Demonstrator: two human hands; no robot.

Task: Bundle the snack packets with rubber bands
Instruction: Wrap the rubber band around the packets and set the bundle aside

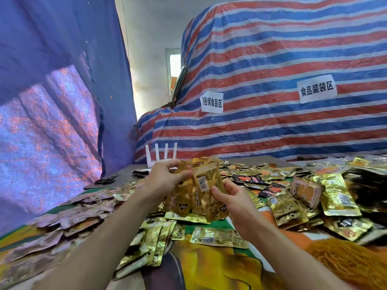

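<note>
Head view shows us squaring a stack of snack packets (201, 191) just in front of the white rack (161, 155): our left hand (165, 177) grips its top, our right hand (232, 200) clasps its side. No rubber band shows; looping one on likely comes next.

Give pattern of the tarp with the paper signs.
Tarp: red, blue and white stripes; head view.
</note>
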